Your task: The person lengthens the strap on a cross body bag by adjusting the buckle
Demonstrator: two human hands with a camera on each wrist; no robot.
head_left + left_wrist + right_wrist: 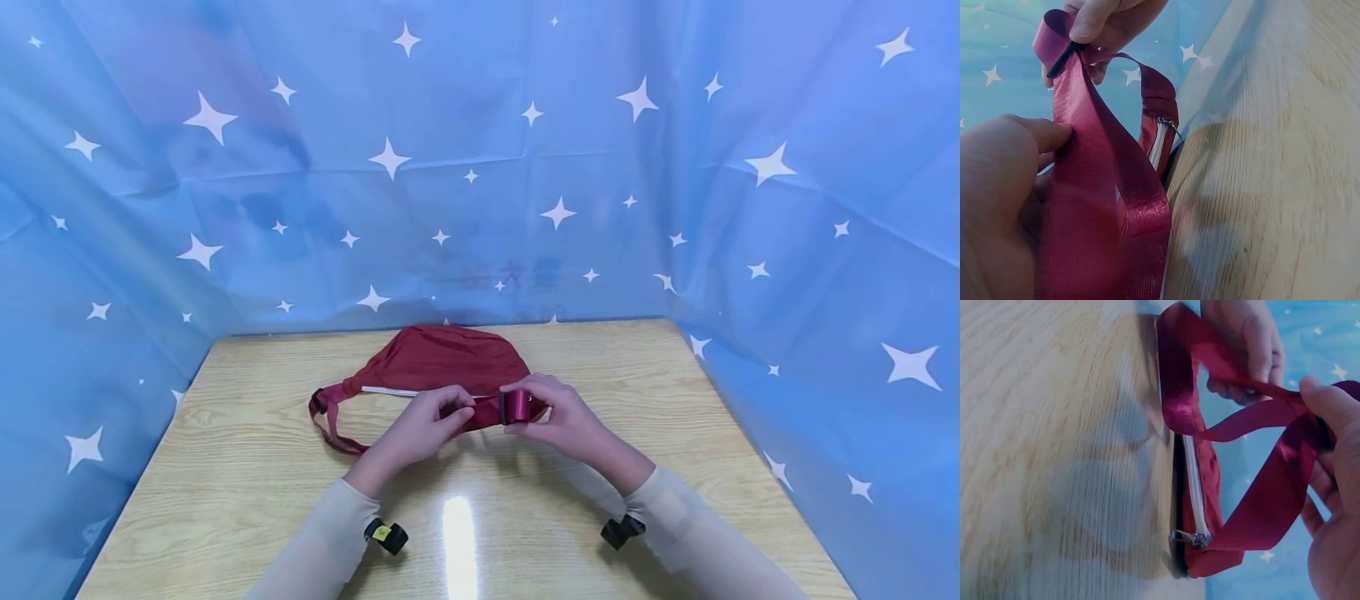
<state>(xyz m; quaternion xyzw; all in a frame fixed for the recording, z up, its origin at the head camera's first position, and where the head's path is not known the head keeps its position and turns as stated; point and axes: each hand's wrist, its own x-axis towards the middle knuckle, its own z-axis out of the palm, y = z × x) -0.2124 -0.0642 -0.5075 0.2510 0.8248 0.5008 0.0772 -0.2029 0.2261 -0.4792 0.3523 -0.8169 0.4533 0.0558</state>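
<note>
A dark red waist bag (453,358) lies on the table with its strap toward the person. My left hand (429,427) pinches the shiny red strap (1088,206) between thumb and fingers, near the strap's middle. Just right of it, my right hand (561,418) grips the strap at a black slider (505,408), where the webbing makes a small loop (517,406). In the right wrist view, the right thumb (1329,403) presses on the strap and hides most of the slider. The white zip (1194,487) has a metal pull (1185,537) at one end.
Another black buckle (318,402) sits on the strap at the bag's left end. The wooden table (225,500) reaches to a blue star-patterned curtain (480,208) at the back and sides. Both wrists carry small black cameras (392,538).
</note>
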